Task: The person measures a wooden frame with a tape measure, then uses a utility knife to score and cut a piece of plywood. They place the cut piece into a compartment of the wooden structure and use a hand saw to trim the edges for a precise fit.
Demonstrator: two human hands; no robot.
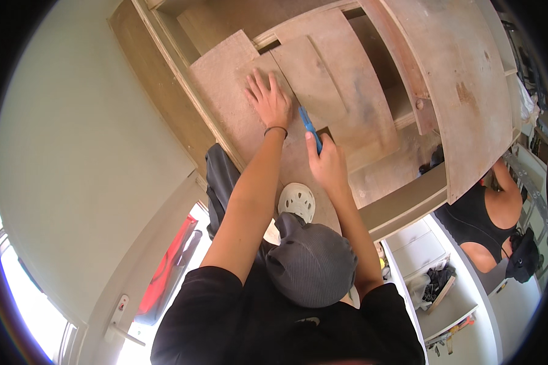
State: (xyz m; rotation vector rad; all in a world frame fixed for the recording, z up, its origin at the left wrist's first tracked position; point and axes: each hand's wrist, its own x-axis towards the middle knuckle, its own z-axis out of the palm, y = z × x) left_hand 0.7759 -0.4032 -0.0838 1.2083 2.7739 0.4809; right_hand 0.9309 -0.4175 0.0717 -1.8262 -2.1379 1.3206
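My left hand (pixel 269 103) lies flat with fingers spread on a thin brown wooden board (pixel 259 66). A dark band circles its wrist. In my right hand (pixel 329 164) is a slim blue utility knife (pixel 308 125), its tip pointing away from me and resting close to a straight dark line between two board pieces. The blade itself is too small to make out. To the right of that line lies another brown panel piece (pixel 310 67), on top of a larger wooden sheet (pixel 371 103).
My white clog (pixel 296 201) and grey-trousered knee (pixel 310 264) are below the hands. Large wooden panels (pixel 456 79) stand at right. A person in a black top (pixel 484 213) works beyond them, near white shelving (pixel 447 304). A pale door (pixel 61 140) is at left.
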